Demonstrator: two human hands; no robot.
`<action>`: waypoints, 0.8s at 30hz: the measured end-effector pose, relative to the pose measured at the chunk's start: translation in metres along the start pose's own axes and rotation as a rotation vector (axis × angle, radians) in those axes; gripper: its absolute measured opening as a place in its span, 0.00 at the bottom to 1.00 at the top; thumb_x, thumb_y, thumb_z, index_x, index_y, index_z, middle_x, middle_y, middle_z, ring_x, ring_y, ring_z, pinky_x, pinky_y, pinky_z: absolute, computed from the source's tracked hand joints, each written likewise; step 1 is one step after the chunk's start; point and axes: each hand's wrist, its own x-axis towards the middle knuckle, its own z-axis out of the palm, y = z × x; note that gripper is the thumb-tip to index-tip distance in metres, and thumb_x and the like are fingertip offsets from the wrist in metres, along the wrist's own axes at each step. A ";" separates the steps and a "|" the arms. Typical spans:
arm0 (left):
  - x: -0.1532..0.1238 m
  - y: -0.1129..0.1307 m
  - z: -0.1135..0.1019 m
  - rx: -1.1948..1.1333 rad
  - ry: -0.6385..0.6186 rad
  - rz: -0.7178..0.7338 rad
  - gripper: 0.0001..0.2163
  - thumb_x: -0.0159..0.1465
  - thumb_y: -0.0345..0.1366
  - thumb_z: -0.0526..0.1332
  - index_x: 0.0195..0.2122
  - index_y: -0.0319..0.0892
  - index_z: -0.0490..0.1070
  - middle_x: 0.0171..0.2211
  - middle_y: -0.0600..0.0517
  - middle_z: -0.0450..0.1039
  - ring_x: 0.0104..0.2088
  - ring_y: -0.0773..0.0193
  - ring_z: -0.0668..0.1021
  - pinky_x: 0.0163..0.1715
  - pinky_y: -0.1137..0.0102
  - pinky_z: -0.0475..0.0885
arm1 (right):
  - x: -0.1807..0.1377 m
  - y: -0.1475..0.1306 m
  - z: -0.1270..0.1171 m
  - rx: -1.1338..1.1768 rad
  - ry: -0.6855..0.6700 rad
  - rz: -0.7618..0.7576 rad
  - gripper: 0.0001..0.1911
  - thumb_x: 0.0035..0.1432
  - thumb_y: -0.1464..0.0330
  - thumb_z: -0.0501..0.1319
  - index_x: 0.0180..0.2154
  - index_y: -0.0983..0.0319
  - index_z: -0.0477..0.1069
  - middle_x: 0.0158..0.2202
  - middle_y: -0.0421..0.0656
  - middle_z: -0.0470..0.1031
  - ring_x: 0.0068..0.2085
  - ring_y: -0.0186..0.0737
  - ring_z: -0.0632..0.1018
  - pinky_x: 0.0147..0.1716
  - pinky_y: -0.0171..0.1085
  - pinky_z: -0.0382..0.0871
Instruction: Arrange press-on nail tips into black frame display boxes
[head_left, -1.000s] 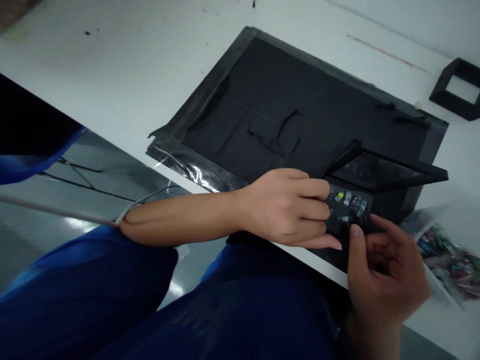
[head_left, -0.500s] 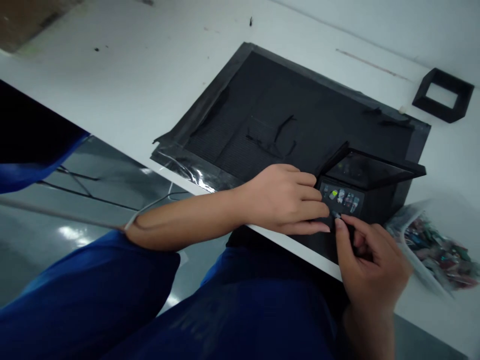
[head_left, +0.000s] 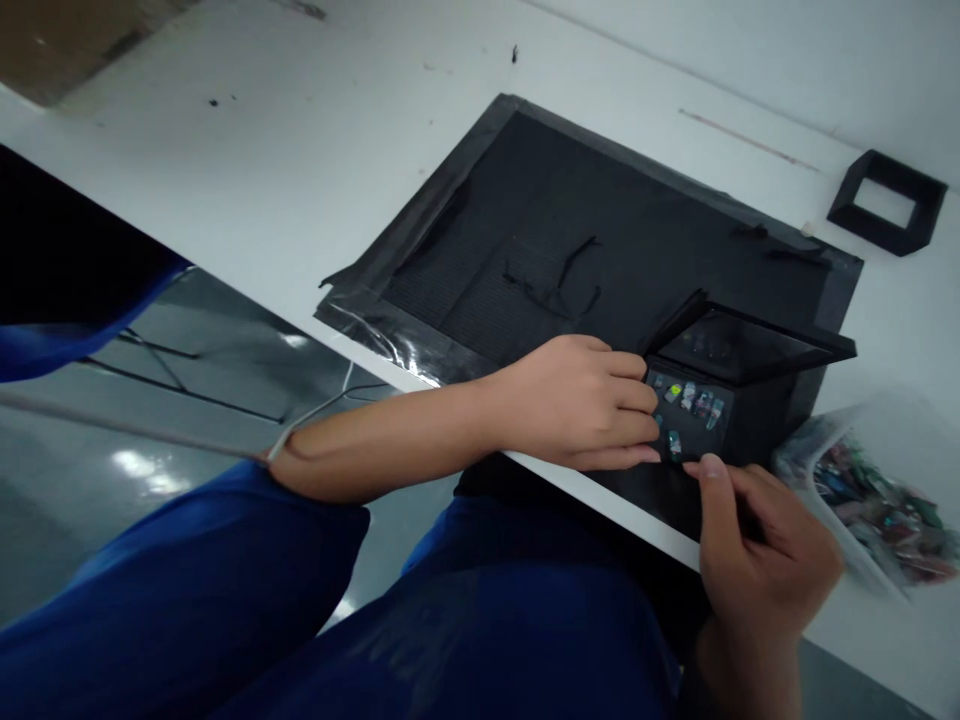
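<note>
A small black box (head_left: 780, 415) with a raised glossy lid (head_left: 739, 345) stands at the near edge of a black mat (head_left: 540, 220). Its dark insert carries several small coloured pieces (head_left: 694, 402). My left hand (head_left: 581, 405) rests against the box's left side, fingers curled and pressed onto the insert beside the pieces. My right hand (head_left: 761, 555) is just below the box, fingers curled in a loose fist, thumb tip near the lowest piece (head_left: 674, 442); whether it holds anything is hidden.
The mat lies taped on a white table (head_left: 300, 160) whose edge runs diagonally under my hands. A clear bag of coloured pieces (head_left: 874, 500) sits right of the box. A black square frame (head_left: 886, 202) lies at the far right. Blue trousers (head_left: 450, 620) fill the foreground.
My right hand has drawn back down and right from the insert, and a small piece now lies low on the insert. The left hand has stayed at the box.
</note>
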 end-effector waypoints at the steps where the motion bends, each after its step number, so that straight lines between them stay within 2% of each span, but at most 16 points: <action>1: 0.000 0.000 0.000 0.004 0.001 -0.005 0.16 0.72 0.45 0.54 0.38 0.45 0.79 0.32 0.55 0.80 0.34 0.69 0.77 0.28 0.68 0.62 | 0.001 -0.001 0.000 0.011 -0.013 -0.008 0.11 0.64 0.68 0.63 0.29 0.62 0.78 0.20 0.35 0.66 0.21 0.27 0.65 0.21 0.33 0.56; 5: 0.000 0.001 0.002 0.010 -0.016 -0.021 0.15 0.72 0.45 0.54 0.40 0.45 0.79 0.31 0.55 0.80 0.33 0.69 0.76 0.28 0.68 0.62 | 0.001 -0.002 -0.001 0.070 -0.051 -0.032 0.12 0.66 0.68 0.61 0.30 0.62 0.79 0.20 0.36 0.66 0.21 0.27 0.66 0.21 0.32 0.57; 10: -0.001 0.002 0.003 0.004 0.007 -0.035 0.15 0.72 0.44 0.55 0.39 0.44 0.79 0.30 0.55 0.79 0.33 0.68 0.76 0.28 0.68 0.62 | -0.006 0.005 -0.003 -0.001 0.011 -0.083 0.07 0.64 0.72 0.63 0.37 0.61 0.81 0.23 0.36 0.69 0.23 0.27 0.68 0.24 0.32 0.59; 14: -0.001 0.004 0.002 -0.008 -0.030 -0.045 0.16 0.72 0.44 0.54 0.37 0.45 0.80 0.30 0.55 0.80 0.33 0.68 0.76 0.28 0.67 0.61 | -0.007 0.010 -0.004 -0.006 -0.061 -0.167 0.09 0.63 0.75 0.64 0.42 0.61 0.81 0.26 0.36 0.73 0.25 0.26 0.70 0.25 0.30 0.61; 17: -0.001 0.004 0.003 -0.012 -0.045 -0.052 0.17 0.73 0.44 0.53 0.37 0.45 0.80 0.30 0.55 0.80 0.33 0.68 0.76 0.28 0.67 0.62 | -0.004 0.011 -0.006 0.032 -0.110 -0.185 0.10 0.63 0.75 0.63 0.43 0.60 0.81 0.27 0.36 0.74 0.25 0.26 0.71 0.25 0.30 0.63; 24: -0.002 0.003 0.002 -0.011 0.004 -0.045 0.14 0.72 0.44 0.55 0.45 0.45 0.79 0.32 0.56 0.80 0.33 0.70 0.77 0.27 0.68 0.64 | -0.004 0.011 -0.004 0.000 -0.107 -0.173 0.10 0.61 0.75 0.65 0.44 0.61 0.80 0.29 0.38 0.77 0.27 0.28 0.74 0.28 0.31 0.67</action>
